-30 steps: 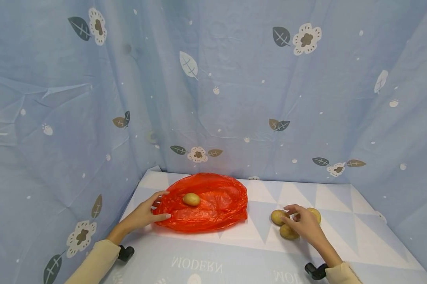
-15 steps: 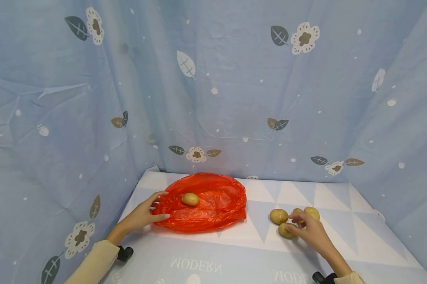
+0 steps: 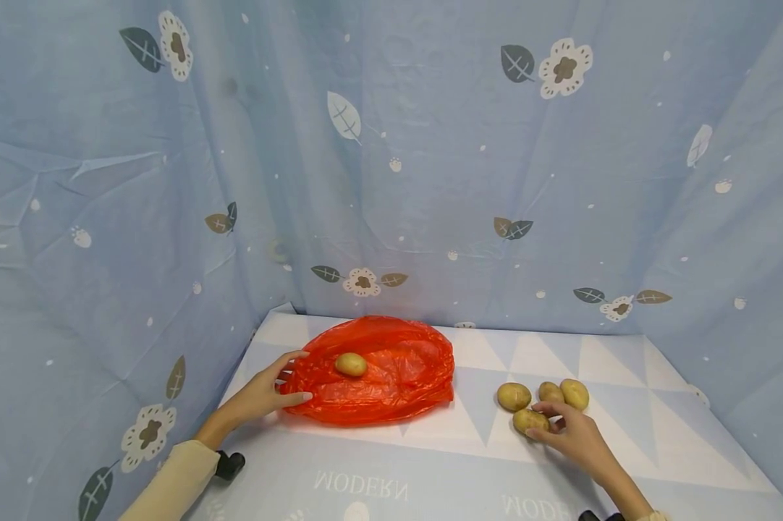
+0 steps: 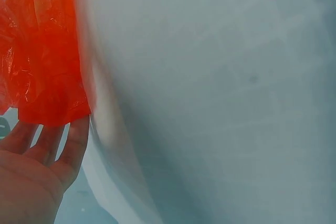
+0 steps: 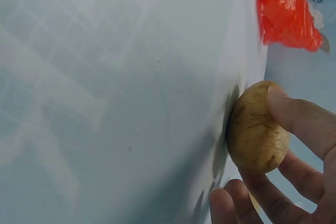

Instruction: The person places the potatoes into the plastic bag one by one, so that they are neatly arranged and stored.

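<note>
A red plastic bag [image 3: 391, 394] lies spread with its mouth facing up, and a potato [image 3: 351, 365] rests in it. My left hand [image 3: 268, 388] is at the bag's left end, thumb and fingers spread wide apart along its edge. In the left wrist view the fingers [image 4: 72, 153] reach up straight to the red plastic, which hides their tips. My right hand [image 3: 575, 437] pinches the nearest potato [image 3: 529, 421] of a small group. In the right wrist view the thumb presses one side of this potato [image 5: 257, 129], with fingertips at its lower end.
Around the right hand lie other potatoes: one at left [image 3: 514, 396], a small one behind [image 3: 551, 392] and one at right [image 3: 574, 394]. A patterned cloth [image 3: 456, 441] covers the table. Blue curtains [image 3: 443, 181] close off the back and sides.
My right hand has drawn nearer and lower, from above the potato group to the nearest potato, which it now pinches. The left hand and bag have stayed in place.
</note>
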`<act>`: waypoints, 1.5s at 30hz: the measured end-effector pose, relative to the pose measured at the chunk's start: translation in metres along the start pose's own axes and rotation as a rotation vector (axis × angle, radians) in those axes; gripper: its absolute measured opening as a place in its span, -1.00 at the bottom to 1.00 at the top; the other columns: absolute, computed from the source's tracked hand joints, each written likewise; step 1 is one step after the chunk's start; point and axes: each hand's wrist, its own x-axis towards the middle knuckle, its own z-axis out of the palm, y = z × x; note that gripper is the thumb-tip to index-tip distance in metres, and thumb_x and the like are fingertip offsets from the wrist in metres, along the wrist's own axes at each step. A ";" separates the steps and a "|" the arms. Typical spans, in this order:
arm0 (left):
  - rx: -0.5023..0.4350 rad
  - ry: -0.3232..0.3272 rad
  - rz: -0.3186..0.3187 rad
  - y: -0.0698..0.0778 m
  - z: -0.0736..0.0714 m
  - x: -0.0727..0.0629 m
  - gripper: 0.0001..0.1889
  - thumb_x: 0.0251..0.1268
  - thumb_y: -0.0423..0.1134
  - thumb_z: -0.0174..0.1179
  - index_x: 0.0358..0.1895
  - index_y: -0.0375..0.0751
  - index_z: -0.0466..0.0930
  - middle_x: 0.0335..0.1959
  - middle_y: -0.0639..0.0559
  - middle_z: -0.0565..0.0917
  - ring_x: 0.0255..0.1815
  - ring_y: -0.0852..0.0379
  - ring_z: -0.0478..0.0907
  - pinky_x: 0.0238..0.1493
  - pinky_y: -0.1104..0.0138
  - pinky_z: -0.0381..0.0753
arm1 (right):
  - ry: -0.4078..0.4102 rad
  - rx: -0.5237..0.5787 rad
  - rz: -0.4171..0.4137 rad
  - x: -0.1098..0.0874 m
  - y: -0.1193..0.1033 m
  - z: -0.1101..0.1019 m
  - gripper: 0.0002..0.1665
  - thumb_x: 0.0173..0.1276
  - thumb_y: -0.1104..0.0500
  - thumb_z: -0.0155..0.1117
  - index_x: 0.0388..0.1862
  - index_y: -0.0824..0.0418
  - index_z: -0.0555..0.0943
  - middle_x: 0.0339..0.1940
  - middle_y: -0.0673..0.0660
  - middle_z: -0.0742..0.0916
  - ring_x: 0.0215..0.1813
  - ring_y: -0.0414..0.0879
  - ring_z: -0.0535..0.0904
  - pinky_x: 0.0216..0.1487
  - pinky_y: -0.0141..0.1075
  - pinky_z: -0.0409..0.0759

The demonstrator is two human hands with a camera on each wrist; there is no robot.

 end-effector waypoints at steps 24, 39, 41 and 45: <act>-0.015 -0.004 0.029 0.003 0.000 0.000 -0.15 0.20 -0.01 0.51 0.52 0.10 0.26 0.26 -0.13 0.51 0.23 -0.15 0.47 0.09 0.04 0.67 | 0.016 0.007 0.047 -0.002 0.002 0.006 -0.26 0.06 -0.08 0.69 0.15 0.25 0.67 -0.09 0.06 0.76 -0.25 -0.15 0.55 -0.32 -0.36 0.49; -0.009 0.002 0.014 0.004 0.000 -0.001 -0.15 0.21 -0.02 0.50 0.53 0.10 0.24 0.31 -0.16 0.48 0.25 -0.19 0.44 0.09 0.00 0.67 | 0.015 -0.022 0.070 0.003 -0.002 0.009 -0.26 0.08 -0.13 0.67 0.13 0.25 0.68 -0.21 0.02 0.73 -0.24 -0.13 0.53 -0.28 -0.31 0.49; -0.011 0.000 0.012 0.004 0.000 -0.001 -0.14 0.20 -0.01 0.50 0.53 0.09 0.24 0.31 -0.15 0.48 0.25 -0.18 0.44 0.09 -0.01 0.66 | 0.021 -0.024 0.073 0.003 -0.002 0.009 -0.27 0.06 -0.14 0.68 0.11 0.24 0.68 -0.20 0.01 0.74 -0.23 -0.13 0.54 -0.28 -0.31 0.50; -0.017 -0.003 0.004 0.004 0.001 0.000 -0.14 0.20 -0.01 0.51 0.53 0.09 0.24 0.31 -0.14 0.48 0.25 -0.17 0.44 0.10 -0.01 0.66 | 0.031 -0.026 0.069 0.003 -0.002 0.010 -0.29 0.04 -0.13 0.69 0.08 0.23 0.70 -0.18 0.02 0.75 -0.23 -0.15 0.56 -0.27 -0.32 0.52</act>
